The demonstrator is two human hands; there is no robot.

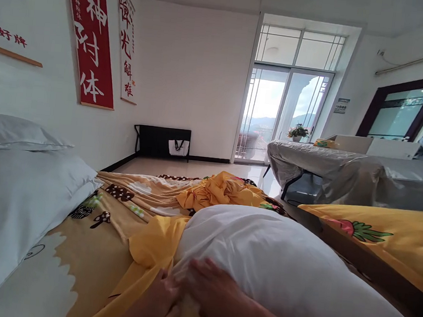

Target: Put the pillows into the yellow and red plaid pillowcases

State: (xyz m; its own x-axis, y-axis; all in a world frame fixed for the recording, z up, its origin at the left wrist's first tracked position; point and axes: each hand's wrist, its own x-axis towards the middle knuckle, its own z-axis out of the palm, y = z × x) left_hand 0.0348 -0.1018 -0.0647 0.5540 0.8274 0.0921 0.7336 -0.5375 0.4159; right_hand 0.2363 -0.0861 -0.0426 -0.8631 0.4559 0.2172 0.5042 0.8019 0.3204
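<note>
A plump white pillow (272, 259) lies across the bed in front of me, its left end against a yellow pillowcase (156, 240). My left hand (158, 298) is closed on the cloth of the pillowcase at that end. Right beside it, my right hand (217, 288) grips the pillow's left end, its fingers bent over the white fabric. The fingertips of both hands are partly hidden. More yellow cloth (223, 189) is bunched up just beyond the pillow.
White pillows (15, 209) are stacked at the left on the patterned sheet (106, 243). A yellow pillow with a printed pineapple or radish (394, 241) lies at the right, past a dark bed edge (338, 240). A plastic-covered table (345, 166) stands behind it.
</note>
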